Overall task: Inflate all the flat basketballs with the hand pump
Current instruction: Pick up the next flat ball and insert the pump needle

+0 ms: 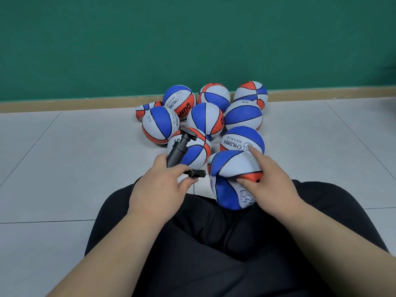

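A flat, crumpled blue, white and orange basketball (pixel 230 168) rests on my lap, and my right hand (pixel 270 185) grips it, thumb pressed into its folded side. My left hand (pixel 160 187) holds the black hand pump (pixel 181 146) by its lower barrel, handle tilted up and away. The pump's nozzel end (pixel 196 173) sticks out to the right, close to the flat ball's left side. Whether its needle touches the ball cannot be told. Several more basketballs (pixel 205 118) of the same colours lie in a pile on the floor ahead.
The pile sits against a wooden skirting board (pixel 64 105) under a green wall. One squashed ball (pixel 143 110) lies at the pile's far left. Grey floor tiles (pixel 64 157) spread left and right. My legs in black trousers (pixel 214 243) fill the foreground.
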